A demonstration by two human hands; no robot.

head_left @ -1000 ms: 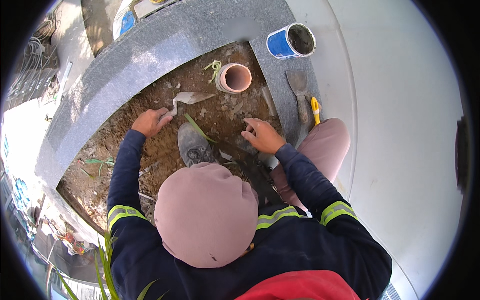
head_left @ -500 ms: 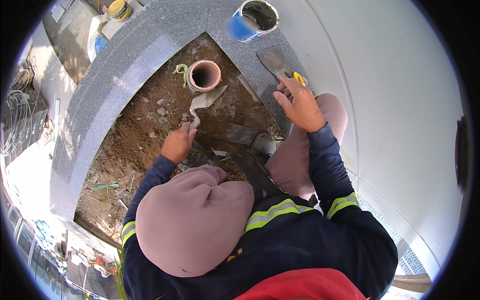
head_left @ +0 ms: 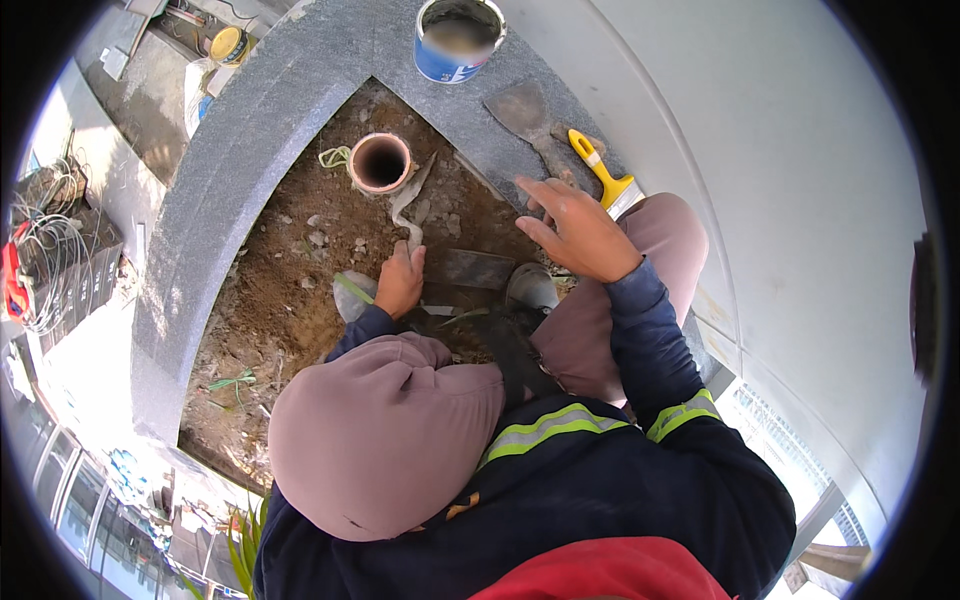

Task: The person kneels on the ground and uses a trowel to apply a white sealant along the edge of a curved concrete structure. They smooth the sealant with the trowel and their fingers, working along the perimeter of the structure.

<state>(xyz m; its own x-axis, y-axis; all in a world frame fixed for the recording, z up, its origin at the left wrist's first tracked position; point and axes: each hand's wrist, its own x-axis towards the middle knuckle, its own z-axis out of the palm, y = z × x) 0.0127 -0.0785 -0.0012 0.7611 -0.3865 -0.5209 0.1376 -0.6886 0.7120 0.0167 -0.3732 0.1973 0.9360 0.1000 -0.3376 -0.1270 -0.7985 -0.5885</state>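
My left hand (head_left: 400, 282) is closed round the handle of a trowel (head_left: 404, 212), its cranked neck and blade smeared pale grey. The blade is turned nearly edge-on, just right of an upright clay-coloured pipe (head_left: 381, 162) in the soil. My right hand (head_left: 582, 238) hovers with its fingers apart and nothing held, just below the handle of a wide scraper (head_left: 522, 112) lying on the granite ledge (head_left: 440, 112). Beside that scraper lies a yellow-handled paintbrush (head_left: 606, 178), bristles toward my right knee.
A blue-and-white bucket (head_left: 448, 66) with grey material inside stands on the ledge at the far side. A pale wall (head_left: 790, 180) rises on the right. Loose soil (head_left: 290, 245) with stones lies within the granite border. Far left are a yellow tub (head_left: 229, 45) and coiled wires (head_left: 50, 255).
My left hand has drawn nearer to my body, and the trowel blade has rolled from flat to nearly edge-on. My right hand has drawn back from the scraper, uncovering the paintbrush. The view has shifted.
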